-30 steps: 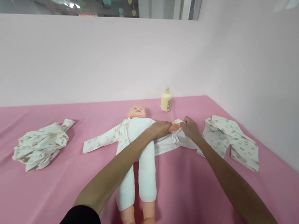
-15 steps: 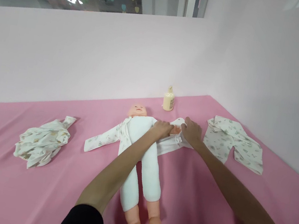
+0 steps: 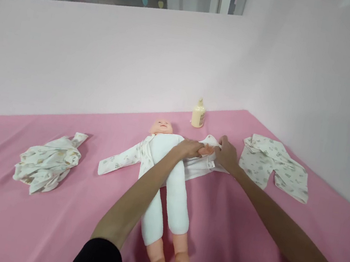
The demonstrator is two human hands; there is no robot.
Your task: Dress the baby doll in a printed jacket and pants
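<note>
A baby doll (image 3: 164,147) with a white cloth body lies on its back, feet toward me. One sleeve of a white printed baby shirt (image 3: 121,158) covers its arm on the left; the rest of the shirt is spread under it and out to the right. My left hand (image 3: 188,149) is closed around the doll's arm on the right, near the wrist, with the doll's small hand (image 3: 207,150) showing past my fingers. Just to the right, my right hand (image 3: 226,154) pinches the shirt's fabric near its sleeve opening; its fingertips are partly hidden.
Printed baby pants (image 3: 276,166) lie flat at the right. A crumpled printed garment (image 3: 51,161) rests at the left. The pale yellow pump bottle (image 3: 198,115) stands by the back wall. Pink cloth (image 3: 225,229) covers the surface, with white walls behind and at right.
My right hand has shifted slightly to the right with the shirt fabric, and a bit more of the doll's hand shows between my hands. My left hand keeps its hold.
</note>
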